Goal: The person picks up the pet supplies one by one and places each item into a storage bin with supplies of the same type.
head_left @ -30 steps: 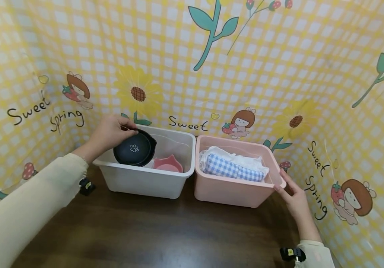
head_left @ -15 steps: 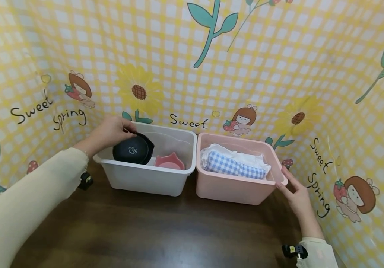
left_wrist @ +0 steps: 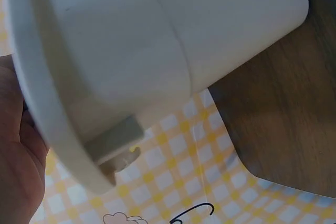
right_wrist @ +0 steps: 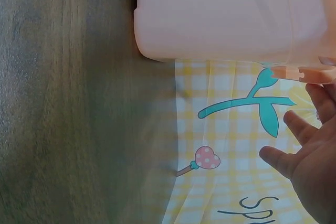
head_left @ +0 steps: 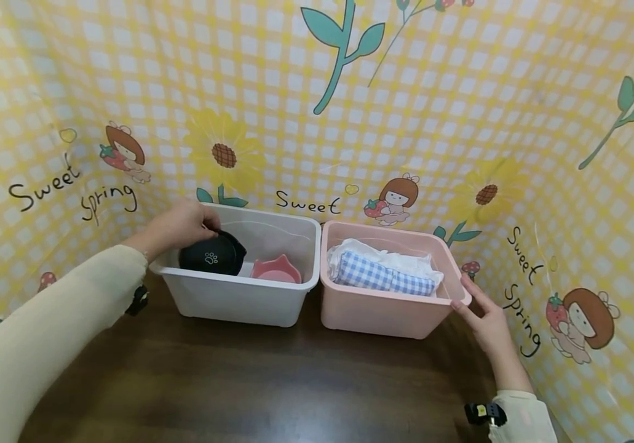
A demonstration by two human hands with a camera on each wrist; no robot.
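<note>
In the head view my left hand (head_left: 181, 226) pinches the upper edge of a black bowl (head_left: 206, 253) with a white paw print. The bowl stands tilted inside the white bin (head_left: 239, 303), its lower part hidden behind the front wall. A pink cat-eared bowl (head_left: 276, 271) sits to its right in the same bin. My right hand (head_left: 491, 326) touches the right front corner of the pink bin (head_left: 377, 314), thumb and forefinger on the rim. In the right wrist view the other fingers (right_wrist: 299, 127) are spread out below the rim.
A blue-checked folded cloth (head_left: 385, 275) and white crumpled fabric (head_left: 369, 249) lie in the pink bin. The bins stand side by side on a dark wooden table (head_left: 294, 387). A yellow-checked printed sheet (head_left: 272, 92) hangs behind and at both sides.
My left hand has lowered the black bowl deeper into the white bin and slightly leftward. The right hand has stayed at the pink bin's corner.
</note>
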